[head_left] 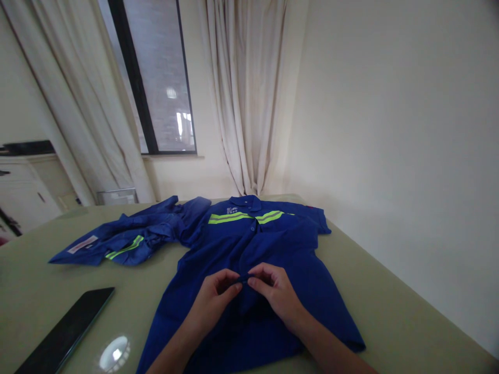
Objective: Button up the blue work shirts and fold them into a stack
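Head view: a blue shirt lies spread, front up, on the green table, its collar near the far edge and one sleeve close to the right edge; its lower front lies directly under both hands; the left hand pinches a small piece of the front opening's dark cloth between thumb and fingers; the right hand grips the same piece just beside it, its fingers likewise narrow; yellow-green bands cross the chest, beyond the hands; a crumpled blue garment lies toward the far left corner; a dark flat slab lies nearer, left of the shirt.
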### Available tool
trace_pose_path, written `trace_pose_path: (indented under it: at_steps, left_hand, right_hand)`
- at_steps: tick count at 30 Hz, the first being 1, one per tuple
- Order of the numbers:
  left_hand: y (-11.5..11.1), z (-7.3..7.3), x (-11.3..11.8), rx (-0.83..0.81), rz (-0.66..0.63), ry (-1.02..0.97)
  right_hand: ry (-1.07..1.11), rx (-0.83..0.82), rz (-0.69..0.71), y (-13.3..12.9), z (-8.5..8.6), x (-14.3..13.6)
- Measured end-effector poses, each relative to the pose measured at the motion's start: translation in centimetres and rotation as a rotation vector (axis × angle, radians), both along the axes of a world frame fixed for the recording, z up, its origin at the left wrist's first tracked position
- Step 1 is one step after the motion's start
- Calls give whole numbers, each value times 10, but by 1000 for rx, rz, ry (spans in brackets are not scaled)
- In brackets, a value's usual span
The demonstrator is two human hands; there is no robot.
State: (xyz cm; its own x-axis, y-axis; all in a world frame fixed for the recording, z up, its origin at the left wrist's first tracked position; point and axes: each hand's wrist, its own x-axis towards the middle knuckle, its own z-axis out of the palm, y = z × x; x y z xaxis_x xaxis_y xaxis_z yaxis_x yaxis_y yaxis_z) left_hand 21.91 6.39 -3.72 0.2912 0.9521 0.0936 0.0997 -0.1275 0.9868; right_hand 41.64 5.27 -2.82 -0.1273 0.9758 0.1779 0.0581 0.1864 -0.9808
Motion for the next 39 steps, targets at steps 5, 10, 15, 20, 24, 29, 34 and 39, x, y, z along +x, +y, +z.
trace_pose_path:
  at_steps: [5, 10, 15, 20, 24, 29, 34, 39]
  left_hand:
    - [-8, 6, 3, 113, 55, 98]
    - [-19, 7, 4, 405, 57, 387]
    - [-18, 2, 4, 485, 73, 416]
    - [-18, -2, 5, 508, 82, 412]
    - [-17, 4, 7, 413, 81, 326]
    - [-19, 25, 2, 326, -91, 174]
    - [-30, 32, -2, -120, -478, 126]
    - [-33, 13, 9, -219, -464, 288]
  right_hand:
    - [87, -55, -3, 0, -2, -2]
    - [169, -192, 25, 0, -1, 1]
    - [132, -151, 78, -1, 1, 3]
    - [54, -48, 114, -3, 2, 1]
    - [10, -17, 114, -3, 5, 2]
    - [7, -86, 317, 3, 15, 22]
    - [-93, -201, 318, 6, 20, 33]
    - [-545, 78, 226, -3, 19, 23]
